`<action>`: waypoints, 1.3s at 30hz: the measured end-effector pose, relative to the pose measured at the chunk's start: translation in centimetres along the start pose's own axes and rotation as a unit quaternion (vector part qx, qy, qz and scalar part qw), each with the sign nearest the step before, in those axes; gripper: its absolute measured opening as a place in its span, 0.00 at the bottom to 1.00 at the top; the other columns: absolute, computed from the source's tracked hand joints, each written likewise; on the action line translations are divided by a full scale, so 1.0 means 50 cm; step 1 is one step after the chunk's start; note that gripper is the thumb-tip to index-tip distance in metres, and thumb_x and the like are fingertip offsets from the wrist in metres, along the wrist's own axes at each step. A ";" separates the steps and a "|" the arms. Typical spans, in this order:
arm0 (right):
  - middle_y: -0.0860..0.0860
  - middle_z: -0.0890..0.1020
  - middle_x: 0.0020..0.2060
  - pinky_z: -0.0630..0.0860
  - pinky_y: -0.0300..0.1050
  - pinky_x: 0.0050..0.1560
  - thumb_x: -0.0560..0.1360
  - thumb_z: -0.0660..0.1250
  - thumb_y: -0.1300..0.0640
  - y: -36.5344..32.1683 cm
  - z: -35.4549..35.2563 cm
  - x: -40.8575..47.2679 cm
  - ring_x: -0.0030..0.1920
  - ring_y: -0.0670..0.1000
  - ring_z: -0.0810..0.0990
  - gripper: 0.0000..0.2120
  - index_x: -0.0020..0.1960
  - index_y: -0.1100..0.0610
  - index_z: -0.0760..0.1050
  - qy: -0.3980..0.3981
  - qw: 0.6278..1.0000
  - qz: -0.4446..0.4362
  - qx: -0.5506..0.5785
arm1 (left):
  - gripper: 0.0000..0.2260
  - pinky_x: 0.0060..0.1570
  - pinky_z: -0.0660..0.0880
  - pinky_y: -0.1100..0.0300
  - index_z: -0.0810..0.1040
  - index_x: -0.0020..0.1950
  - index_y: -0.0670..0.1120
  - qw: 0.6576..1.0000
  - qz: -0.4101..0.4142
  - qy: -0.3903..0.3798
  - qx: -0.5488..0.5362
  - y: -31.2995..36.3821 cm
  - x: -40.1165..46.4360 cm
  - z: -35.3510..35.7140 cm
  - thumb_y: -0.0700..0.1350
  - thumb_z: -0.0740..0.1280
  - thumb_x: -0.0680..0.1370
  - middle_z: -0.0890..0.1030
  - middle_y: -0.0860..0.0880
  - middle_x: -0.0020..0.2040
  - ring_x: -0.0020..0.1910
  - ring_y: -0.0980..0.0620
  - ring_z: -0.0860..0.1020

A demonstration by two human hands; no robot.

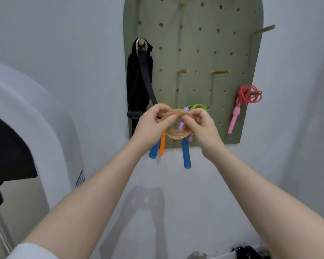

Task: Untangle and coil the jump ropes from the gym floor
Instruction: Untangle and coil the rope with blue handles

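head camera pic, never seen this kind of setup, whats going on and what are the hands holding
This single picture comes from a camera worn on a person's head, looking forward and down along their bare arms. There is no machine. The left hand and right hand together pinch a coiled glittery jump rope, whose blue handles dangle below. Behind it, a green pegboard on the wall holds a red coiled rope with a pink handle and a black strap on pegs.

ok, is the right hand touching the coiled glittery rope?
Touching. The head view shows the right hand pinching the coiled glittery rope at its right side, fingers curled round the strands; the left hand holds the other side.
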State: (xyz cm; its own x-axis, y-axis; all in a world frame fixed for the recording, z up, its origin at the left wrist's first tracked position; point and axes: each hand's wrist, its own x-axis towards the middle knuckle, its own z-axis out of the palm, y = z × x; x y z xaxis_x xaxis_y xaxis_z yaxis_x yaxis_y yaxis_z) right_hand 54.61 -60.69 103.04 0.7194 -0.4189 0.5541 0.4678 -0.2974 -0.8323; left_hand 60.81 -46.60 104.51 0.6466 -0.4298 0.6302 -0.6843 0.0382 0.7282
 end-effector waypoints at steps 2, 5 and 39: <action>0.57 0.78 0.40 0.71 0.35 0.29 0.78 0.63 0.57 -0.018 -0.004 0.070 0.37 0.49 0.77 0.03 0.46 0.51 0.70 0.024 0.997 -0.053 -0.051 | 0.04 0.49 0.76 0.55 0.76 0.48 0.53 1.000 0.029 0.002 0.010 0.009 0.071 -0.001 0.46 0.68 0.76 0.80 0.48 0.46 0.41 0.54 0.76; 0.49 0.76 0.40 0.72 0.34 0.33 0.79 0.62 0.59 -0.038 -0.011 0.158 0.34 0.42 0.74 0.06 0.45 0.50 0.70 0.053 0.988 -0.121 -0.073 | 0.06 0.47 0.75 0.59 0.74 0.54 0.51 0.997 0.068 -0.003 0.040 0.014 0.173 0.008 0.48 0.65 0.78 0.78 0.53 0.47 0.43 0.55 0.76; 0.59 0.72 0.56 0.71 0.55 0.53 0.78 0.60 0.57 0.192 -0.058 0.629 0.55 0.61 0.73 0.12 0.58 0.63 0.68 0.125 0.900 -0.261 -0.325 | 0.24 0.53 0.67 0.48 0.48 0.77 0.50 0.862 0.068 0.189 0.466 -0.189 0.587 0.193 0.48 0.51 0.82 0.68 0.43 0.61 0.59 0.41 0.67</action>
State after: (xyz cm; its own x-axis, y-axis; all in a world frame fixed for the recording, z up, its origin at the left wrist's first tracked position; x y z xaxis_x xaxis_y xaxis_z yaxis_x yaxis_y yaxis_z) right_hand 80.27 -79.20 112.52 0.3113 -0.2322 0.9215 0.2510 -0.9151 -0.3154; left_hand 82.99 -68.27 113.53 0.4823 -0.1474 0.8635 -0.6221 -0.7516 0.2191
